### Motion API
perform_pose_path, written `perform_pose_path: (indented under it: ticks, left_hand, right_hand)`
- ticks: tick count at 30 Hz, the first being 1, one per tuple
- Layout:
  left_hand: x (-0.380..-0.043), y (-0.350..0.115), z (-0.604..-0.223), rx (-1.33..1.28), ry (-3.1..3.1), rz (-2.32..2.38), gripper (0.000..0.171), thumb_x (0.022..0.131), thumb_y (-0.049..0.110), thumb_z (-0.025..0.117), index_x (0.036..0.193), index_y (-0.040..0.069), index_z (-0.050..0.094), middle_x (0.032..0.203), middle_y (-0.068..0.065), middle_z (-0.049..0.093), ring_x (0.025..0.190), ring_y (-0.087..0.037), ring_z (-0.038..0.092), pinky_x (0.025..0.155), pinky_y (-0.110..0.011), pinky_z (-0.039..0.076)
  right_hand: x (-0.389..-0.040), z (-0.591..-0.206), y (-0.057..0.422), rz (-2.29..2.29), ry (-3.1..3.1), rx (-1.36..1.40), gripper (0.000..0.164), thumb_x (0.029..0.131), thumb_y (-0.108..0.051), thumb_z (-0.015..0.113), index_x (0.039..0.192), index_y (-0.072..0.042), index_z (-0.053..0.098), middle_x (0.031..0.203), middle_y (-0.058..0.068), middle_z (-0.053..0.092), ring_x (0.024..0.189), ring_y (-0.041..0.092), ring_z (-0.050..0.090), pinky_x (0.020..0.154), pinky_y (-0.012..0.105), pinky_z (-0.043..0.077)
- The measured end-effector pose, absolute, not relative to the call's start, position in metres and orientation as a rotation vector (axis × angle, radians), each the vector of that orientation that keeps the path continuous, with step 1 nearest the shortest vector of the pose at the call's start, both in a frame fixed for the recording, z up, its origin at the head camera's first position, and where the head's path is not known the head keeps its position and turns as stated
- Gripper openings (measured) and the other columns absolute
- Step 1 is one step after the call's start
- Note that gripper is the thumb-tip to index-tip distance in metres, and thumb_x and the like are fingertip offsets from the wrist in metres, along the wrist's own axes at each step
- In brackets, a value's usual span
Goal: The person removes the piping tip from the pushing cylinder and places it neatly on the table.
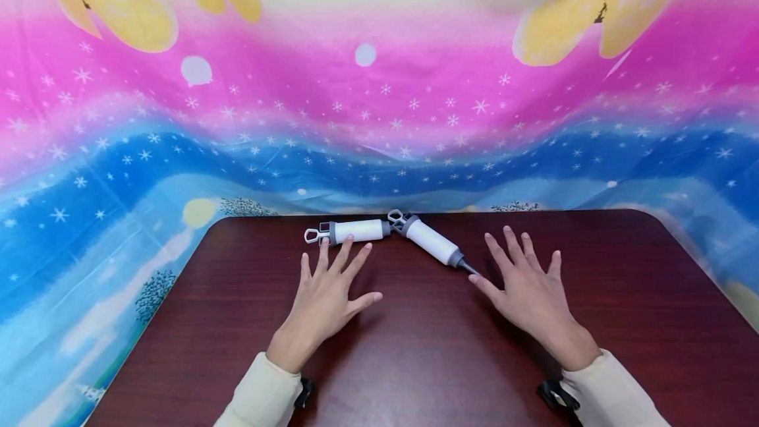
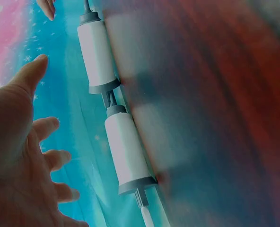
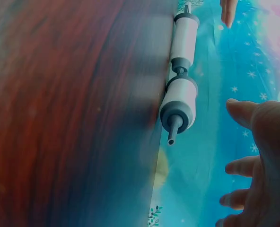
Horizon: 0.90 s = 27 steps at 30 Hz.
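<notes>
Two syringe-like tubes lie end to end at the far side of the table in the head view. Each has a white barrel and grey end caps. The left tube (image 1: 358, 232) lies nearly sideways, its white loop handle to the left. The right tube (image 1: 433, 241) slants toward me, its thin grey nozzle (image 3: 175, 130) pointing at the right thumb. My left hand (image 1: 323, 302), fingers spread, is just in front of the left tube; the left wrist view shows them apart. My right hand (image 1: 534, 295) spreads its fingers beside the nozzle, holding nothing.
The dark reddish wooden table (image 1: 415, 361) has rounded far corners. Behind it hangs a printed cloth (image 1: 379, 117) in pink and blue with snowflakes, close along the table's far edge. Black straps (image 1: 557, 394) sit at the cream sleeves (image 1: 611, 391).
</notes>
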<state>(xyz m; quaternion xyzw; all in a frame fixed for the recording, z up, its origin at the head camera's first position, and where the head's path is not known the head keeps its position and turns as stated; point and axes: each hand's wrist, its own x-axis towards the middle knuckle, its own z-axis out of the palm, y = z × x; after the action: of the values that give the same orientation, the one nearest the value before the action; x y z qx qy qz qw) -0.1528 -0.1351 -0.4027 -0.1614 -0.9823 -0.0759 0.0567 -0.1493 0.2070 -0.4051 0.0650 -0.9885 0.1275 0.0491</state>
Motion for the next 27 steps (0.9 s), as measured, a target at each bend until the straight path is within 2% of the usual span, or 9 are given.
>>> perform_pose_path:
  ticks: [6, 16, 21, 27]
  left_hand:
    - [-0.168, -0.127, -0.4, -0.616, -2.955, -0.227, 0.085, 0.095, 0.072, 0.058, 0.166, 0.034, 0.031, 0.174, -0.002, 0.026, 0.161, -0.046, 0.017, 0.122, -0.075, 0.02]
    - [-0.206, -0.109, -0.396, -0.802, -2.909, -0.213, 0.086, 0.095, 0.063, 0.066, 0.166, 0.028, 0.032, 0.172, 0.001, 0.033, 0.161, -0.031, 0.027, 0.123, -0.067, 0.027]
    - [-0.221, -0.099, -0.394, -0.903, -2.912, -0.274, 0.084, 0.096, 0.058, 0.068, 0.166, 0.027, 0.033, 0.171, -0.002, 0.035, 0.16, -0.031, 0.028, 0.124, -0.065, 0.028]
    - [-0.239, -0.091, -0.394, -1.058, -2.84, -0.281, 0.078, 0.096, 0.054, 0.071, 0.163, 0.025, 0.04, 0.169, -0.003, 0.039, 0.158, -0.032, 0.034, 0.124, -0.063, 0.03]
  right_hand:
    - [-0.151, -0.404, 0.204, 0.409, -3.023, 0.196, 0.088, 0.099, -0.063, 0.058, 0.167, -0.015, 0.028, 0.172, 0.025, 0.019, 0.158, 0.051, 0.016, 0.115, 0.084, 0.001]
    - [-0.158, -0.409, 0.199, 0.442, -2.997, 0.194, 0.085, 0.098, -0.056, 0.064, 0.165, -0.013, 0.033, 0.17, 0.027, 0.026, 0.157, 0.051, 0.022, 0.116, 0.083, 0.006]
    - [-0.163, -0.411, 0.195, 0.432, -2.989, 0.204, 0.084, 0.098, -0.054, 0.066, 0.164, -0.012, 0.036, 0.167, 0.027, 0.031, 0.154, 0.051, 0.028, 0.116, 0.083, 0.012]
    - [-0.169, -0.413, 0.189, 0.439, -2.959, 0.233, 0.082, 0.097, -0.051, 0.069, 0.161, -0.01, 0.04, 0.164, 0.027, 0.038, 0.15, 0.051, 0.037, 0.115, 0.083, 0.018]
